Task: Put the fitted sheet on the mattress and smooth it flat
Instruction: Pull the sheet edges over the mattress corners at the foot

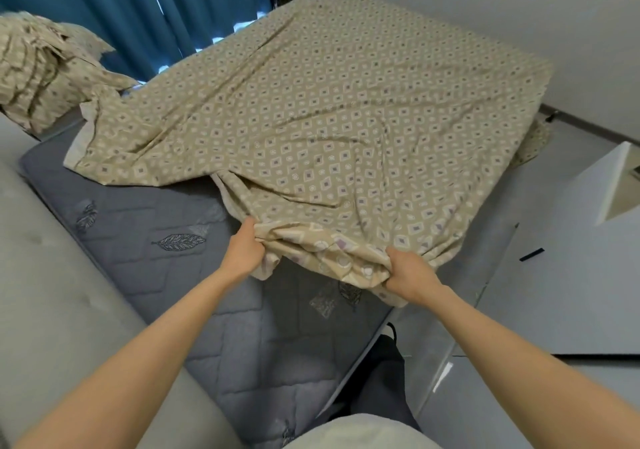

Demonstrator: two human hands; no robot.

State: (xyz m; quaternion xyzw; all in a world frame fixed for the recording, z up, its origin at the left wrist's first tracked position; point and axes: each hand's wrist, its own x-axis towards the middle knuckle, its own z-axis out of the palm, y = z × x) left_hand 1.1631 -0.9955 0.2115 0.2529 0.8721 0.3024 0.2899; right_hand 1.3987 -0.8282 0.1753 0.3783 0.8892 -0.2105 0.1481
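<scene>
A tan fitted sheet (329, 109) with a diamond pattern covers the far part of the grey quilted mattress (166, 258). Its far corners hang over the mattress edges. The near hem is bunched and lifted just above the bare mattress. My left hand (244, 248) grips the hem at its left side. My right hand (410, 272) grips the bunched hem farther right, near the mattress's right edge. The sheet's left corner (83, 147) lies loose and folded back on the mattress.
A grey padded headboard (52, 293) runs along the left. Pillows in matching tan cases (41, 68) are heaped at the far left. Teal curtains (121, 9) hang behind. White furniture (588, 258) stands to the right, with a strip of grey floor (450, 344) beside the bed.
</scene>
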